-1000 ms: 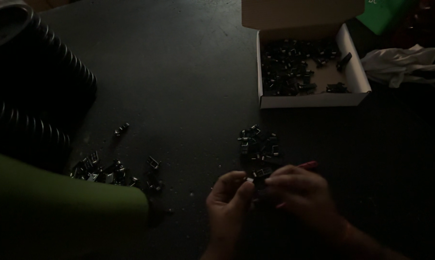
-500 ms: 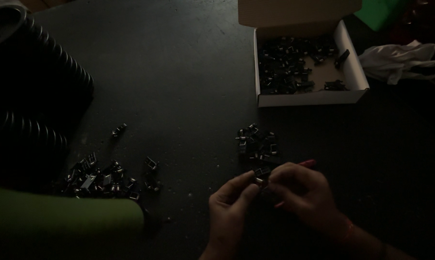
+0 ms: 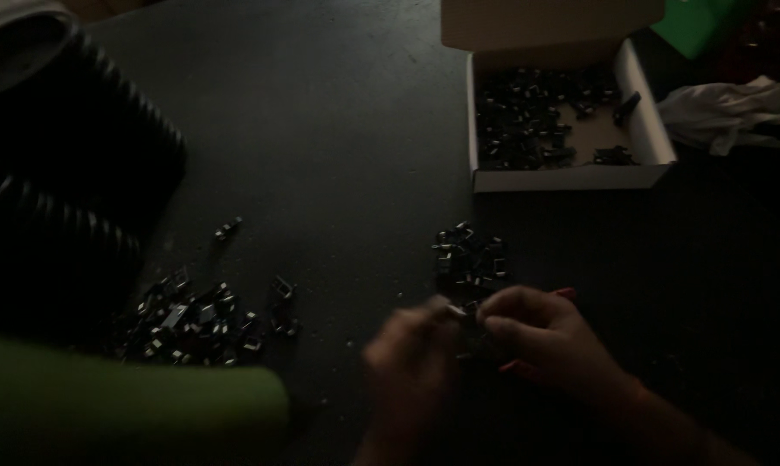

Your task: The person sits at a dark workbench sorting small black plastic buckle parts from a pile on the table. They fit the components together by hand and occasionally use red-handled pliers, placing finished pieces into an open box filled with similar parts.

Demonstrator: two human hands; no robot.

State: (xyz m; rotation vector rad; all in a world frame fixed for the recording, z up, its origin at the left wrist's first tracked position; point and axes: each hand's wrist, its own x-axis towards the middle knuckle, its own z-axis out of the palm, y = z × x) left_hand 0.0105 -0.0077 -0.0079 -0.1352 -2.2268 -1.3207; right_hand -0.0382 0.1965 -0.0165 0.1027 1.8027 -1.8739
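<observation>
1. Both hands, left hand (image 3: 411,358) and right hand (image 3: 549,341), pinch 1 small metal clip (image 3: 459,309) between fingertips above the desk (image 3: 338,147).
2. Dim light and motion blur risk a fumble, dropping it into the nearby clip pile (image 3: 469,255).

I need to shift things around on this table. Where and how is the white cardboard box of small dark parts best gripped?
Grip the white cardboard box by its two short side walls, one hand at each, coming from above. It is open-topped and full of loose small dark parts, so it likely needs holding level. Its lid flap stands up at the far side, leaving the sides free.
</observation>
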